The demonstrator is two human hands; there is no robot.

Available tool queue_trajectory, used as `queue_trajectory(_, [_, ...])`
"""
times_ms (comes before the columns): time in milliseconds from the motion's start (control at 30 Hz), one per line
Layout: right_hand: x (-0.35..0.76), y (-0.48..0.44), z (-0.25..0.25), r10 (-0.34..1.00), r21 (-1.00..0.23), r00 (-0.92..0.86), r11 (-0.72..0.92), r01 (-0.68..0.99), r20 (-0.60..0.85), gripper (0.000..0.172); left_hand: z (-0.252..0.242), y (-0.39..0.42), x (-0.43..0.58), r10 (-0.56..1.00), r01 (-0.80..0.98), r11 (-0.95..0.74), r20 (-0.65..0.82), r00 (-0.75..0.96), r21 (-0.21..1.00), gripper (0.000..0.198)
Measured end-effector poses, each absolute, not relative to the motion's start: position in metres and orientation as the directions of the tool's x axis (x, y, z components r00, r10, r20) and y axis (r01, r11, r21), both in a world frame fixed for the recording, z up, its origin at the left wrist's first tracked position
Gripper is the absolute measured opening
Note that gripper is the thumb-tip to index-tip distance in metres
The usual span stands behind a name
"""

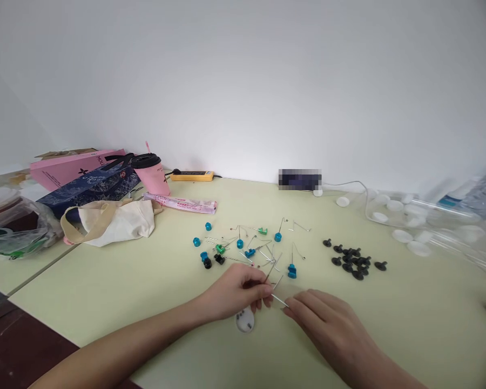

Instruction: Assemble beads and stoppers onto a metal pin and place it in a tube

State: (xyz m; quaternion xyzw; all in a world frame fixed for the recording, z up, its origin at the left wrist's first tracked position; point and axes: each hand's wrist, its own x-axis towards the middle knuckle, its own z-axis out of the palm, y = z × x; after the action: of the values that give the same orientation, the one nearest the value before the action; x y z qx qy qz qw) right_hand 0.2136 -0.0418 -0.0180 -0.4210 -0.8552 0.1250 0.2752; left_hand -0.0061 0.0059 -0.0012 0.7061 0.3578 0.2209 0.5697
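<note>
My left hand [237, 292] is closed in a pinch on a thin metal pin [276, 297] low over the pale green table [146, 281]. My right hand [328, 324] is closed too, its fingertips gripping the same pin's other end. A small white round disc [245, 320] lies under my left hand. Just beyond the hands lie several loose metal pins [267, 254] with blue [292, 271], green [221, 248] and black [207, 263] plastic heads scattered among them.
A cluster of black plastic caps [354, 262] lies to the right. White caps in clear plastic bags [413, 227] are at far right. At left are a cream cloth bag [113, 221], a pink cup [152, 173], a pink box [71, 165], a blue bag [91, 186] and a yellow power strip [192, 175].
</note>
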Motion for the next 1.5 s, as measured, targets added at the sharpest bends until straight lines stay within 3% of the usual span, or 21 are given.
queue_trajectory(33, [0.218, -0.040, -0.020, 0.735, -0.336, -0.522, 0.669, 0.663, 0.434, 0.025, 0.001, 0.009, -0.009, 0.760, 0.243, -0.062, -0.112, 0.640, 0.968, 0.030])
queue_trajectory(100, [0.225, -0.034, -0.023, 0.695, -0.260, -0.521, 0.691, 0.674, 0.495, 0.021, 0.009, 0.014, -0.017, 0.770, 0.282, -0.106, -0.100, 0.630, 0.954, 0.028])
queue_trajectory(267, [0.230, -0.020, -0.030, 0.752, -0.357, -0.484, 0.647, 0.674, 0.448, 0.025, 0.024, 0.022, -0.042, 0.614, 0.438, -0.309, -0.175, 0.770, 0.844, 0.021])
queue_trajectory(500, [0.228, -0.020, -0.035, 0.736, -0.346, -0.532, 0.671, 0.656, 0.419, 0.027, 0.020, 0.022, -0.046, 0.497, 0.495, -0.342, -0.294, 0.817, 0.799, 0.022])
queue_trajectory(633, [0.229, -0.019, -0.038, 0.731, -0.378, -0.523, 0.678, 0.631, 0.437, 0.027, 0.033, 0.023, -0.054, 0.599, 0.523, -0.423, -0.205, 0.774, 0.740, 0.028])
queue_trajectory(733, [0.229, -0.018, -0.039, 0.718, -0.380, -0.535, 0.693, 0.613, 0.446, 0.026, 0.038, 0.032, -0.068, 0.762, 0.661, -0.466, -0.112, 0.637, 0.588, 0.033])
queue_trajectory(800, [0.228, -0.018, -0.039, 0.714, -0.380, -0.547, 0.698, 0.607, 0.438, 0.026, 0.035, 0.041, -0.079, 0.849, 0.765, -0.437, -0.063, 0.524, 0.472, 0.035])
queue_trajectory(933, [0.228, -0.017, -0.039, 0.702, -0.369, -0.577, 0.711, 0.598, 0.418, 0.025, 0.022, 0.059, -0.092, 0.917, 0.846, -0.357, -0.022, 0.397, 0.396, 0.033])
queue_trajectory(1033, [0.228, -0.018, -0.039, 0.702, -0.364, -0.590, 0.711, 0.602, 0.399, 0.024, 0.015, 0.067, -0.095, 0.931, 0.873, -0.355, 0.044, 0.362, 0.335, 0.034])
queue_trajectory(1300, [0.228, -0.018, -0.038, 0.707, -0.366, -0.602, 0.707, 0.606, 0.370, 0.024, 0.001, 0.069, -0.073, 0.870, 0.813, -0.487, 0.266, 0.416, 0.320, 0.033])
queue_trajectory(1500, [0.227, -0.017, -0.037, 0.727, -0.382, -0.565, 0.687, 0.619, 0.390, 0.026, -0.016, 0.075, -0.038, 0.861, 0.808, -0.503, 0.263, 0.435, 0.308, 0.024])
